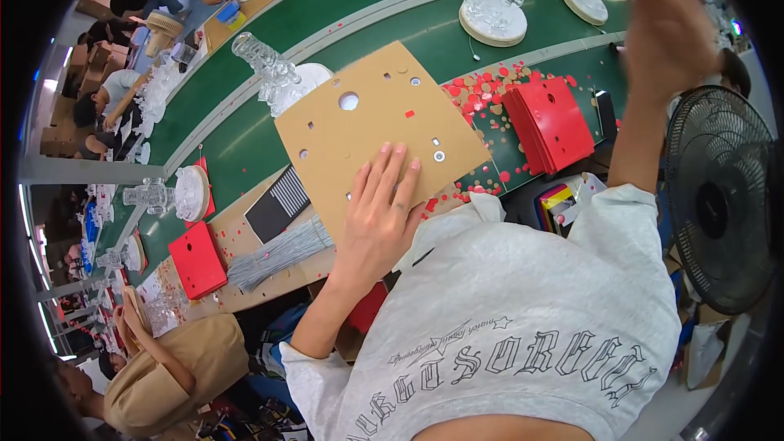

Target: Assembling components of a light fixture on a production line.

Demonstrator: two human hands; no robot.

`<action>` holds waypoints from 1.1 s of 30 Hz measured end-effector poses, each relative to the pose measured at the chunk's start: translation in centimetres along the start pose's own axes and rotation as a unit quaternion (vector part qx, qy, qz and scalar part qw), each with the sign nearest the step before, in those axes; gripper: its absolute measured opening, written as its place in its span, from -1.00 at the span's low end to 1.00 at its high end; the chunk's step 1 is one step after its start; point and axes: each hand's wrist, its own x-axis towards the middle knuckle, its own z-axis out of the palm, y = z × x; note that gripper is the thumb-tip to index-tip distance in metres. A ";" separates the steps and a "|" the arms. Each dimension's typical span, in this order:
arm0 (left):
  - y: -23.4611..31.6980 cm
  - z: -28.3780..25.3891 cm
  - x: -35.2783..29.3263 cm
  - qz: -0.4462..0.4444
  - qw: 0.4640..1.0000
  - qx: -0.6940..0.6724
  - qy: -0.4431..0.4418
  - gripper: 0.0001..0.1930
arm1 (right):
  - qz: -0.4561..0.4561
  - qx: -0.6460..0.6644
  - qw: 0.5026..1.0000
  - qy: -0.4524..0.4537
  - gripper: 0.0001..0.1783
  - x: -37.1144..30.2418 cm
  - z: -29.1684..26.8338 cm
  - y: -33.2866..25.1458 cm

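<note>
A square brown cardboard panel point(371, 126) with several round and small rectangular holes lies in front of me, tilted across the bench. My left hand point(380, 208) rests on its near edge, fingers stretched flat over the surface; the thumb is partly hidden. My right hand point(665, 24) is raised high at the upper right, away from the panel. It is smeared by motion and its fingers run up to the picture's edge. Beyond the panel's far left corner, a clear plastic figure on a round white base point(298, 86) is partly covered by the panel.
Red folded sheets point(551, 122) are stacked at right beside scattered red and brown discs point(482, 98). A phone point(605, 114) and a black fan point(719, 200) stand further right. Thin wire bundles point(278, 257) and a red panel point(198, 260) lie left, near a co-worker point(175, 367).
</note>
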 end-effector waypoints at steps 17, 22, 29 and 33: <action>0.4 -1.5 0.7 -0.060 0.993 0.000 -0.098 -0.16 | 0.052 0.271 0.896 -0.348 -0.70 -9.9 9.1 -5.8; 0.2 -1.6 0.8 -0.051 0.994 -0.020 -0.097 -0.21 | 0.007 0.231 0.893 -0.385 -0.72 -9.2 8.4 -6.0; 0.2 -1.4 0.7 -0.067 0.993 -0.004 -0.099 -0.17 | -0.021 0.220 0.886 -0.407 -0.60 -9.2 8.3 -6.0; 0.2 -1.4 0.8 -0.060 0.993 0.001 -0.100 -0.20 | -0.051 0.202 0.889 -0.407 -0.60 -8.8 8.5 -6.0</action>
